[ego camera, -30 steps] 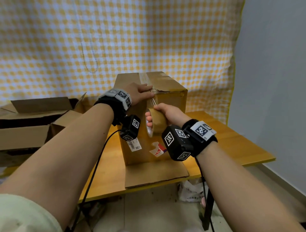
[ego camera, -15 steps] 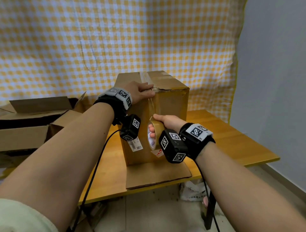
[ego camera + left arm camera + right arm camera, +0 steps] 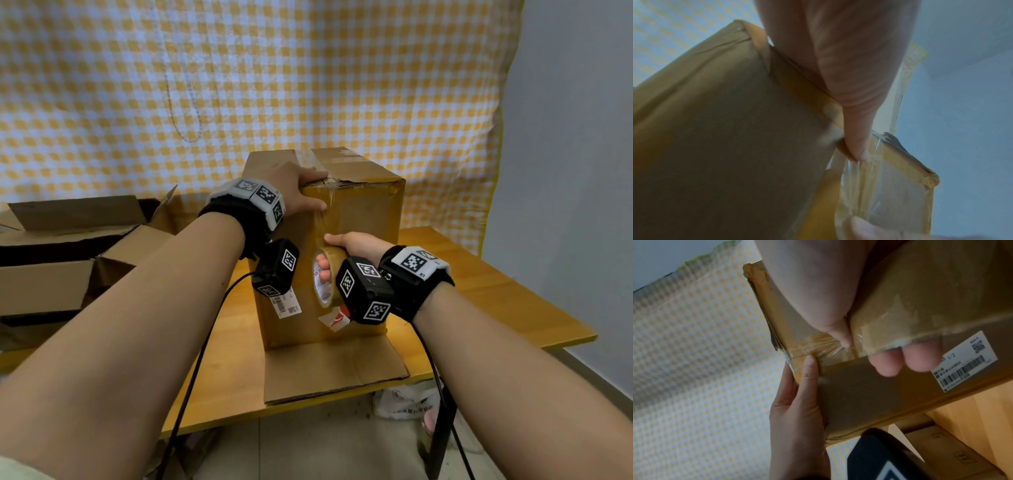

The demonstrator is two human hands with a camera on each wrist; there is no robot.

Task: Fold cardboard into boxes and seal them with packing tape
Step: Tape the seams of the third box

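A tall cardboard box [image 3: 363, 219] stands upright on the wooden table [image 3: 486, 298]. My left hand [image 3: 296, 190] lies over its top front edge, fingers flat on the lid. Its thumb [image 3: 857, 129] presses the clear tape strip [image 3: 865, 186] onto the front face. Lower on that face my right hand [image 3: 356, 245] grips the brown tape roll [image 3: 330, 274], with fingers [image 3: 900, 360] through the core. The strip runs taut from the top edge down to the roll. The right wrist view shows the roll [image 3: 920, 305] against the box [image 3: 859, 394] beside a barcode label [image 3: 966, 361].
One flap [image 3: 329, 366] of the box lies flat on the table toward me. Opened cardboard boxes [image 3: 68, 246] are piled at the left. A yellow checked cloth [image 3: 239, 85] hangs behind, and a grey wall stands at the right. A white bag [image 3: 407, 401] lies under the table.
My right hand has drawn the roll down the box's front face, from near the top edge to mid-height, pulling out tape. The left hand stays on the top edge.
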